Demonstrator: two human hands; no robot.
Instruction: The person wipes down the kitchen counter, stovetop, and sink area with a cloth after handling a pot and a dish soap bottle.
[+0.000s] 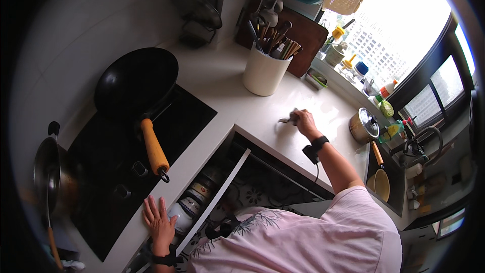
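Over the white countertop (227,79), my right hand (305,123) grips a crumpled grey cloth (291,117). Wet, shiny patches show on the counter just beyond that hand. My left hand (158,217) rests palm down on the counter's front edge, fingers spread, beside the black cooktop (189,115). Below it, an open drawer (216,201) holds several bowls (189,204). A black wok (136,79) with a wooden handle (153,146) sits on the cooktop. A cream utensil holder (265,72) full of chopsticks and utensils stands at the back of the counter.
A small lidded saucepan (359,129) stands right of my right hand, near the sink (394,185) and its faucet (435,136). Bottles and small containers line the windowsill (343,74). A brown cutting board (310,41) leans at the back. A steel pan (62,174) is at far left.
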